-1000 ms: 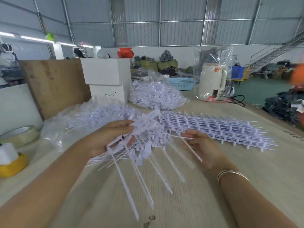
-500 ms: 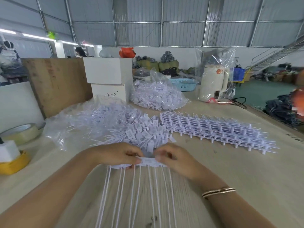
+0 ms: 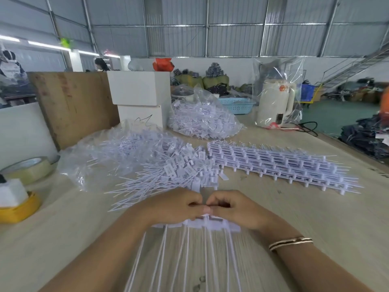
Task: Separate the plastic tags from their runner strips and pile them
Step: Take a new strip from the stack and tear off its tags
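A white runner strip of plastic tags [image 3: 212, 224] lies across the table in front of me, its long thin tails pointing toward me. My left hand [image 3: 174, 207] grips its left part, fingers curled over the top. My right hand [image 3: 233, 209] pinches it right beside the left, thumbs nearly touching. A loose pile of separated tags [image 3: 174, 173] lies just beyond my hands. To the right, a stack of uncut tag strips [image 3: 280, 165] stretches across the table.
A clear bag of tags [image 3: 117, 152] spreads at left and another bag [image 3: 204, 121] sits behind. Tape rolls [image 3: 27, 169] and a yellow roll [image 3: 19, 209] are at the left edge. White boxes [image 3: 141, 95], a wooden board [image 3: 73, 104] and a bagged kettle [image 3: 275, 102] stand at the back.
The strip was raised in my left hand with tails dangling; now it is low over the table with both hands gripping it close together at its middle.
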Demonstrator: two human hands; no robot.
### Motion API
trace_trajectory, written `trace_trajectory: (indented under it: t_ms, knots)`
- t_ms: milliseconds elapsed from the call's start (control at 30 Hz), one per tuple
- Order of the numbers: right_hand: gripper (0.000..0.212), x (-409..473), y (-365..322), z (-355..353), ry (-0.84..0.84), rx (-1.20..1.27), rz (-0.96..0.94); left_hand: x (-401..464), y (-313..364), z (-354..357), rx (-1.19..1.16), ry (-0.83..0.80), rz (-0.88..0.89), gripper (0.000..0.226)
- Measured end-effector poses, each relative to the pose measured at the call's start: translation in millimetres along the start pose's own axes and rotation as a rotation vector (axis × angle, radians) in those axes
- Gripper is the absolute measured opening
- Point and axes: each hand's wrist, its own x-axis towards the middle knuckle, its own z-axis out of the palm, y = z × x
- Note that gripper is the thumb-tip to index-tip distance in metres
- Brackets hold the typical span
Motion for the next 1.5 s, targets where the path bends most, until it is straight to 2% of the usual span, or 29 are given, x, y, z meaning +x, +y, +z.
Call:
trace_trajectory:
  t_ms: [67, 167, 267, 333, 500, 633, 733, 833, 967, 1133, 1233, 1333, 1433, 1500]
  knots:
    - [0.013, -1.7, 0.4, -2.4, -0.033, -0.008, -0.010, -4.1, -8.2, 0.3, -0.078, 0.061, 0.016, 0.032]
    - [0.022, -0.1, 0.1, 0.1, -0.016, -0.216, -0.050, -9.1, -16.1, 4.0, -0.098, 0.116, 0.046, 0.036]
    - [0.013, 3.8, 0.4, 2.6, 0.087, -0.417, -0.130, -11.4, -19.8, 3.2, -0.086, 0.110, 0.053, 0.028]
    - [0.010, 5.3, 1.8, 3.7, 0.114, -0.451, -0.175, -12.7, -23.2, 1.4, -0.099, 0.112, 0.061, 0.024]
    - [0.008, 6.6, 4.9, 4.2, 0.072, -0.188, -0.097, -13.8, -26.5, 1.4, -0.012, 0.142, 0.076, 0.020]
    - [0.016, 7.5, 8.6, 0.9, 0.031, -0.025, 0.007, -14.2, -20.3, 1.7, 0.049, 0.138, 0.107, 0.025]
    - [0.017, 3.7, 9.4, -8.5, 0.132, 0.107, 0.051, -18.7, -22.5, -2.0, -0.007, 0.086, 0.102, 0.018]
    - [0.008, -0.6, 13.5, -21.8, 0.230, 0.106, 0.107, -23.4, -24.9, -5.8, -0.065, 0.071, 0.085, 0.015]
    - [0.014, 2.1, 17.8, -17.1, 0.111, -0.064, 0.140, -23.3, -27.2, -7.5, 0.140, 0.169, 0.024, 0.022]
    - [0.012, 1.8, 10.0, -17.9, 0.070, -0.248, 0.046, -26.1, -28.5, -10.1, 0.309, 0.266, 0.006, 0.026]
    - [0.020, 3.6, 2.6, -6.9, 0.099, -0.329, -0.097, -23.4, -28.8, -9.5, 0.377, 0.334, 0.060, 0.031]
    - [0.031, 8.5, -2.0, 8.6, 0.157, -0.324, -0.253, -20.4, -28.3, -6.2, 0.351, 0.355, 0.127, 0.021]
    - [0.041, 10.5, -1.9, 14.0, 0.164, -0.379, -0.203, -19.1, -29.0, -2.4, 0.279, 0.373, 0.155, 0.019]
    - [0.036, 10.7, -3.6, 14.3, 0.236, -0.522, -0.278, -19.0, -29.7, -1.3, 0.229, 0.392, 0.163, 0.020]
